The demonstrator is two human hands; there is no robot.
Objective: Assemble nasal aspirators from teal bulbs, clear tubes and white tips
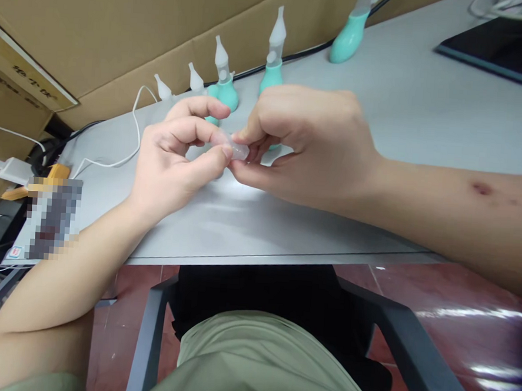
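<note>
A small translucent piece (239, 151) is held between my two hands above the grey table. My left hand (179, 152) pinches its left end between thumb and fingers. The fingers of my right hand (304, 142) are closed round its right end, with the thumb and a curled finger against it. Behind my hands stand teal bulbs with clear, pointed tops, one (226, 93) just beyond my left fingertips and another (272, 75) behind my right hand. Two white pointed tips (163, 87) show further left, partly behind my left hand.
Another teal bulb (350, 36) leans at the back, and a dark flat object (500, 48) lies at the right. A white cable (136, 135) crosses the left of the table (258, 236). Cardboard (121, 27) lines the back edge; a white plug (15, 170) is at far left.
</note>
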